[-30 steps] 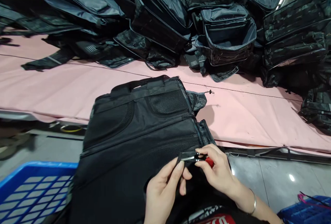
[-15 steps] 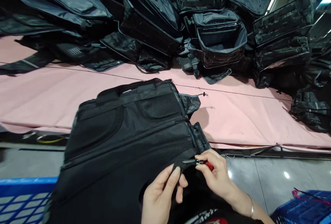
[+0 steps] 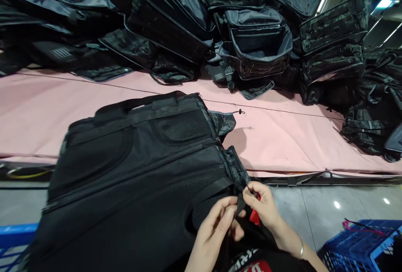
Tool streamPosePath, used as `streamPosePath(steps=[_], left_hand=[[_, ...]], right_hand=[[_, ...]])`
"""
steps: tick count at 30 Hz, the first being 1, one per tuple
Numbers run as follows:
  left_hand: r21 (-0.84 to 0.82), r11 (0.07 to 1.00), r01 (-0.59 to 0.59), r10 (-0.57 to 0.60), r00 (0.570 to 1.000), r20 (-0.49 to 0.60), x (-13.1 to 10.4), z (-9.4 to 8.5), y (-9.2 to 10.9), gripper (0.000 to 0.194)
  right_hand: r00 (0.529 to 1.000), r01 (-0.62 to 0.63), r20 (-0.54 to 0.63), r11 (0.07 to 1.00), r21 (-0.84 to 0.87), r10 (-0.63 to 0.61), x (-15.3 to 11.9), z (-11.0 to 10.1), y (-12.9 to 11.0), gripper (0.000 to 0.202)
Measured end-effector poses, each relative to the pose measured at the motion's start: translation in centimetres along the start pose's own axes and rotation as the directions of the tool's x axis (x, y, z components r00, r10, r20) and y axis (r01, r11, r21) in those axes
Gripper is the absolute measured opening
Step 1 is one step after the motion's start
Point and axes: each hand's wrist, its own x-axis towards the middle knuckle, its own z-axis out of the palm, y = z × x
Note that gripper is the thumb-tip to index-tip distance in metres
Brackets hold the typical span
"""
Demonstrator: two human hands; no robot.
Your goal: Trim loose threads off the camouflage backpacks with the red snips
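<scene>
A large black backpack (image 3: pixel 135 167) lies with its mesh-padded back panel up, partly on the pink-covered table and reaching over its edge towards me. My left hand (image 3: pixel 215 228) pinches the end of a black webbing strap (image 3: pixel 240 206) at the bag's near right corner. Close against it, my right hand (image 3: pixel 265 207) has thumb and forefinger together at the strap's tip. The same hand keeps a small red-handled tool (image 3: pixel 254 217); its pointed metal blade, plain earlier, is mostly hidden by my fingers now.
Several dark camouflage bags (image 3: pixel 257 50) are heaped along the back of the pink table (image 3: pixel 282 138), some unzipped. On the floor at right stands a blue crate (image 3: pixel 351 242) with a pink cord on it. Another blue crate (image 3: pixel 17 230) shows at lower left.
Both hands have moved right and closer together, bringing the strap end along. The tool's blade has turned out of sight, with the red handle now pointing down. The view has shifted slightly right.
</scene>
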Motion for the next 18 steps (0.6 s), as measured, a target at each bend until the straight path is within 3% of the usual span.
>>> streamPosePath(steps=[2, 4, 7, 11, 14, 18], left_hand=[[0.201, 0.971, -0.126, 0.148, 0.984, -0.096, 0.3, -0.5, -0.2, 0.037], [0.309, 0.940, -0.142, 0.192, 0.972, -0.136, 0.6, -0.9, -0.4, 0.029], [0.234, 0.970, -0.062, 0.103, 0.980, -0.168, 0.8, -1.4, -0.6, 0.029], [0.053, 0.999, 0.009, 0.002, 0.976, -0.218, 0.7, -1.7, -0.6, 0.036], [0.009, 1.000, 0.007, -0.004, 0.961, -0.278, 0.7, -1.9, -0.6, 0.041], [0.078, 0.997, -0.007, 0.031, 0.949, -0.313, 0.7, -2.2, -0.8, 0.043]], right_hand=[[0.999, -0.053, 0.004, 0.999, -0.006, 0.053, 0.0, -0.1, 0.0, 0.040], [0.997, -0.075, 0.015, 0.997, -0.017, 0.075, 0.0, 0.0, 0.0, 0.041], [0.995, -0.093, 0.018, 0.995, -0.023, 0.094, -0.2, 0.1, -0.1, 0.037], [0.995, 0.013, -0.100, 0.998, -0.059, -0.018, -0.8, -0.1, -0.2, 0.024], [0.984, 0.075, -0.140, 0.972, -0.222, -0.108, -1.7, -0.7, -0.5, 0.017], [0.955, 0.226, -0.068, 0.855, -0.467, -0.290, -2.4, -1.1, -1.1, 0.014]])
